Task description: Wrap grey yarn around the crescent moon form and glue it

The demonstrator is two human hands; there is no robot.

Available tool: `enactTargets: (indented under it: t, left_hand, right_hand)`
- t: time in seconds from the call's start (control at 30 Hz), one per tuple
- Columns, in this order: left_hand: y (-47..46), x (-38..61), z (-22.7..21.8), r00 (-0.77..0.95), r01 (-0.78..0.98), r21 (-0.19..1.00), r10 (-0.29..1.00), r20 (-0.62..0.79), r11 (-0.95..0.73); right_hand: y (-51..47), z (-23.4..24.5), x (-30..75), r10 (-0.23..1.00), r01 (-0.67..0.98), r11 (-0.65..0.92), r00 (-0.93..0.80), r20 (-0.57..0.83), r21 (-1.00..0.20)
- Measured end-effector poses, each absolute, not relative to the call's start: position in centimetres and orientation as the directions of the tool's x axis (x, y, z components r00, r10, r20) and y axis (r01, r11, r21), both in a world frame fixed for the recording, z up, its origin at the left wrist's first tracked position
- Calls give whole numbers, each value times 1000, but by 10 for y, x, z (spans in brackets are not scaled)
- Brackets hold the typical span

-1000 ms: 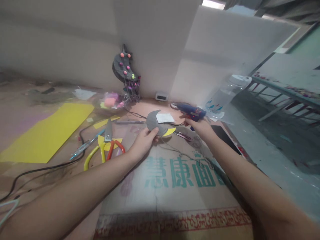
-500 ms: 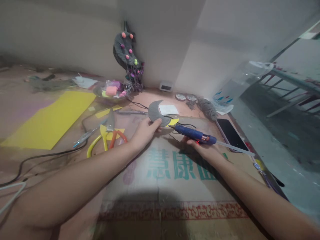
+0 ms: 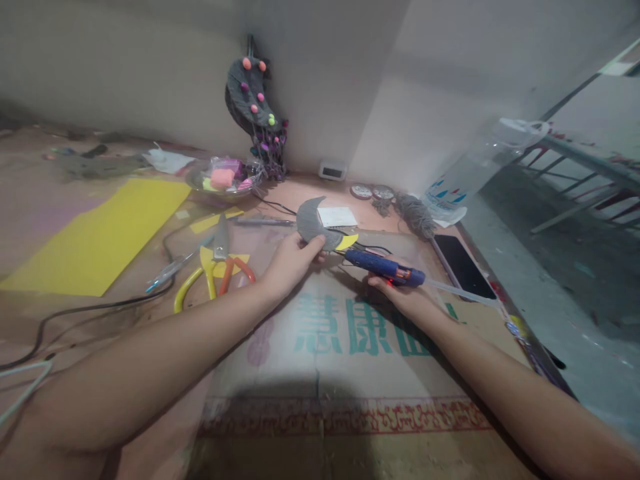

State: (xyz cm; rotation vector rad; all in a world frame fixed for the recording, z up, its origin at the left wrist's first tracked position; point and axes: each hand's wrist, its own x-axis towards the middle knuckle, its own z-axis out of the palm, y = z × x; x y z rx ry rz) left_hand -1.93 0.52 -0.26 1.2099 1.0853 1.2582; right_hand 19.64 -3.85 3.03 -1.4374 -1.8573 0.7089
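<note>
My left hand (image 3: 300, 259) pinches a small crescent moon (image 3: 311, 225), mostly wrapped in grey yarn, with a bare yellow tip (image 3: 349, 242) at its right end. In my right hand (image 3: 395, 287) is a blue hot glue gun (image 3: 380, 265), its red light glowing and a clear glue stick (image 3: 463, 292) poking out of its back. The gun's nozzle points left and sits close below the yellow tip; whether it touches is hard to see. Under both hands lies a cardboard sheet (image 3: 320, 373) with green printed characters.
Scissors (image 3: 220, 267) and yellow paper (image 3: 110, 233) lie left. Behind are a bowl of clay (image 3: 223, 183) and a larger decorated grey moon (image 3: 250, 100). Grey yarn (image 3: 415, 215), a phone (image 3: 463, 267) and a clear bottle (image 3: 475, 167) stand or lie right. Black cords cross the left side.
The glue gun has shifted slightly left and down, its nozzle now below the moon's yellow tip. More of that tip shows. My left hand keeps its hold.
</note>
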Motion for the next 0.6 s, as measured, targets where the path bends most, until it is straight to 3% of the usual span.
enactTargets:
  t: [0.6]
  left_hand:
    - [6, -20, -6, 32, -94, 995, 998, 48, -45]
  right_hand:
    - [-37, 26, 199, 975, 552, 216, -167, 148, -805]
